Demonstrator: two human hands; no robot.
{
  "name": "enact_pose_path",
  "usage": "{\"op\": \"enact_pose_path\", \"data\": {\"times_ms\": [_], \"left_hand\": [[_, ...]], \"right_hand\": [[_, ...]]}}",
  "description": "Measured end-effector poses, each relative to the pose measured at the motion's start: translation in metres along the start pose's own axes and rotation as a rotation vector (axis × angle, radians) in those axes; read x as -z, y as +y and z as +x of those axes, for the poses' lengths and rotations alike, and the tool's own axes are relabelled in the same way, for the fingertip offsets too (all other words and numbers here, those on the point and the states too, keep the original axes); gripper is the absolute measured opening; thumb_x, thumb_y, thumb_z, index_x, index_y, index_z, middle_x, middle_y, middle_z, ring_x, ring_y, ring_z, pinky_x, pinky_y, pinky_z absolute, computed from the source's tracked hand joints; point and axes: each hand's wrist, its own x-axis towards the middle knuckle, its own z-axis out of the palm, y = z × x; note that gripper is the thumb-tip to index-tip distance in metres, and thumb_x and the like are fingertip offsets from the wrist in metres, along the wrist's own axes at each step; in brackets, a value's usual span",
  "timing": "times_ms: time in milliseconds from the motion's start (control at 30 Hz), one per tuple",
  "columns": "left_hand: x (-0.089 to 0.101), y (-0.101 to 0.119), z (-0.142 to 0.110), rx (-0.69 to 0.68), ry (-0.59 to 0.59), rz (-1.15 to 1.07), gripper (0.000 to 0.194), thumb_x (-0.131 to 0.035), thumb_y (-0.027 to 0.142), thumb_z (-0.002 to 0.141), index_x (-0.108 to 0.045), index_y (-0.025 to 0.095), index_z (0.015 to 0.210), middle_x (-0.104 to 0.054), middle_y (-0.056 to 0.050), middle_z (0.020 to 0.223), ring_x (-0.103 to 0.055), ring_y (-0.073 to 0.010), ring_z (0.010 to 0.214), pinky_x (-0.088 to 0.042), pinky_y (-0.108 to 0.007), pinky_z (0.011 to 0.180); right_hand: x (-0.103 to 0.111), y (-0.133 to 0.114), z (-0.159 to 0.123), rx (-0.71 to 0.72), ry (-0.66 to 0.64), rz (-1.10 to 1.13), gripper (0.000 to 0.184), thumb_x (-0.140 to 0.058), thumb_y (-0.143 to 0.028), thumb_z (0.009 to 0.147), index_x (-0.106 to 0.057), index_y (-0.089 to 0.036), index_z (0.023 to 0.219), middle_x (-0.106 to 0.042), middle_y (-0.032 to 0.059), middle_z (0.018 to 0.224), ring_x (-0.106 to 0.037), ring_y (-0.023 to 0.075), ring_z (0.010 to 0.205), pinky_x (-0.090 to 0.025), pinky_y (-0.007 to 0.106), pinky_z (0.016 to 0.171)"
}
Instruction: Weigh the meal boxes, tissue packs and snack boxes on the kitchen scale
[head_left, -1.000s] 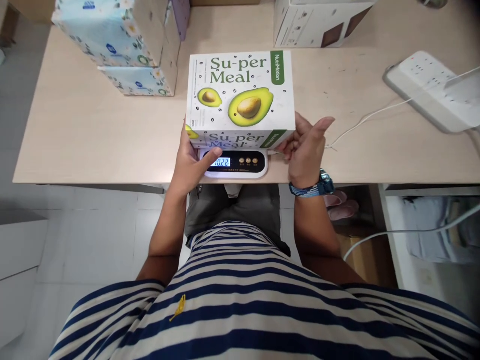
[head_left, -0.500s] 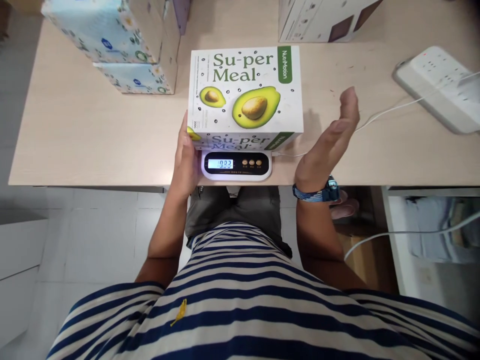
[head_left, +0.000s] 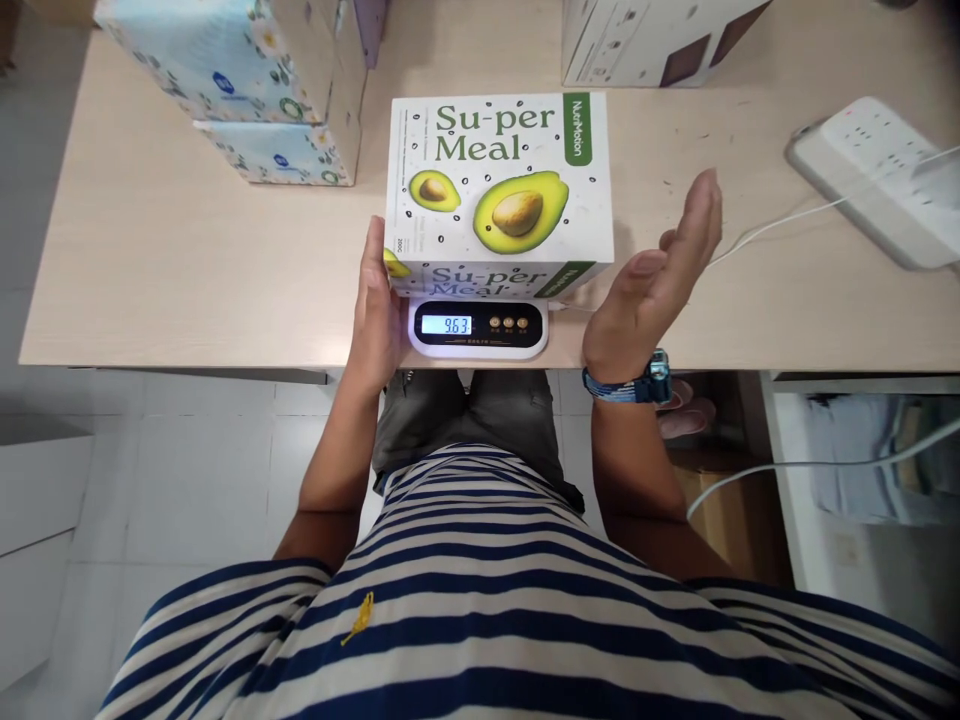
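A white box printed "Su-per Meal" with avocados [head_left: 498, 190] rests on a small white scale [head_left: 478, 330] at the desk's front edge. The lit display of the scale reads 963. My left hand [head_left: 377, 312] lies flat against the box's left side, fingers stretched out. My right hand [head_left: 658, 282] hovers open to the right of the box, palm turned toward it, a short gap away and touching nothing. A blue watch strap is on my right wrist.
Flowered tissue boxes [head_left: 255, 80] are stacked at the back left of the pale wooden desk [head_left: 150, 250]. A white carton [head_left: 660, 35] stands at the back. A white power strip [head_left: 877, 180] with a cable lies at the right.
My right hand let go of the box's right side and drew away, opening. My left thumb left the scale and the hand flattened on the box. The reading fell from 1022 to 963.
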Motion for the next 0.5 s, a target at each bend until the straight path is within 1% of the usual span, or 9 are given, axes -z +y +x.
{"op": "enact_pose_path", "data": {"times_ms": [33,100,167,200,267,333,400,433,500], "left_hand": [[-0.0003,0.0007,-0.0002,-0.001,0.000,-0.002,0.105,-0.057,0.098,0.084,-0.042,0.039,0.169,-0.035,-0.002,0.185,-0.026,-0.0376,0.177,-0.027,-0.061,0.147],[-0.0005,0.0024,-0.0008,0.000,-0.004,0.003,0.102,-0.056,0.099,0.084,-0.046,0.039,0.167,-0.032,-0.002,0.186,-0.024,-0.0388,0.177,-0.026,-0.062,0.146],[0.0005,0.0034,-0.0016,0.007,-0.018,0.016,0.099,-0.054,0.098,0.086,-0.047,0.039,0.166,-0.033,-0.002,0.186,-0.025,-0.0389,0.177,-0.025,-0.064,0.146],[0.0014,0.0033,-0.0020,0.010,-0.026,0.023,0.098,-0.053,0.097,0.087,-0.047,0.039,0.166,-0.034,-0.002,0.185,-0.026,-0.0386,0.177,-0.025,-0.064,0.146],[0.0040,0.0015,-0.0028,0.015,-0.045,0.039,0.095,-0.051,0.095,0.090,-0.046,0.039,0.167,-0.037,-0.002,0.184,-0.027,-0.0377,0.176,-0.025,-0.064,0.147],[0.0067,-0.0018,-0.0032,0.014,-0.058,0.055,0.091,-0.049,0.092,0.094,-0.044,0.039,0.168,-0.038,-0.002,0.183,-0.028,-0.0371,0.176,-0.025,-0.064,0.147],[0.0082,-0.0045,-0.0034,0.006,-0.062,0.065,0.090,-0.046,0.092,0.096,-0.043,0.039,0.168,-0.039,-0.002,0.183,-0.028,-0.0373,0.176,-0.026,-0.064,0.146],[0.0085,-0.0051,-0.0035,-0.001,-0.061,0.067,0.089,-0.044,0.091,0.096,-0.043,0.039,0.169,-0.041,-0.003,0.182,-0.028,-0.0374,0.176,-0.027,-0.065,0.146],[0.0082,-0.0048,-0.0040,-0.014,-0.070,0.073,0.086,-0.043,0.089,0.099,-0.045,0.038,0.168,-0.044,-0.004,0.180,-0.028,-0.0371,0.176,-0.028,-0.063,0.146]], "right_hand": [[0.0006,0.0001,-0.0002,-0.002,-0.012,0.005,0.081,-0.027,-0.073,0.111,-0.040,-0.022,0.173,-0.036,0.0165,0.175,-0.032,0.0346,0.172,-0.029,0.062,0.140],[0.0016,0.0002,-0.0005,-0.035,-0.043,0.027,0.080,-0.028,-0.075,0.110,-0.036,-0.028,0.175,-0.033,0.0143,0.177,-0.027,0.0367,0.174,-0.030,0.064,0.140],[0.0021,-0.0005,-0.0007,-0.085,-0.090,0.057,0.079,-0.028,-0.077,0.109,-0.029,-0.036,0.177,-0.027,0.0105,0.180,-0.019,0.0378,0.176,-0.033,0.067,0.138],[0.0021,-0.0013,-0.0006,-0.104,-0.108,0.070,0.079,-0.029,-0.078,0.109,-0.027,-0.038,0.177,-0.026,0.0095,0.181,-0.018,0.0376,0.177,-0.035,0.068,0.137],[0.0019,-0.0038,-0.0004,-0.126,-0.123,0.098,0.081,-0.031,-0.078,0.109,-0.028,-0.035,0.178,-0.027,0.0108,0.181,-0.024,0.0363,0.175,-0.036,0.066,0.137],[0.0015,-0.0062,-0.0001,-0.127,-0.121,0.134,0.083,-0.033,-0.077,0.110,-0.031,-0.029,0.178,-0.033,0.0141,0.180,-0.033,0.0350,0.172,-0.033,0.064,0.138],[0.0009,-0.0062,0.0001,-0.116,-0.154,0.174,0.084,-0.031,-0.077,0.110,-0.029,-0.030,0.179,-0.035,0.0138,0.180,-0.033,0.0356,0.172,-0.031,0.064,0.140],[0.0005,-0.0049,0.0000,-0.106,-0.181,0.195,0.085,-0.030,-0.079,0.109,-0.027,-0.032,0.179,-0.036,0.0130,0.180,-0.032,0.0364,0.173,-0.031,0.064,0.140],[-0.0005,0.0001,-0.0003,-0.095,-0.245,0.222,0.089,-0.028,-0.083,0.107,-0.028,-0.032,0.180,-0.040,0.0126,0.178,-0.035,0.0369,0.171,-0.033,0.063,0.141]]}}
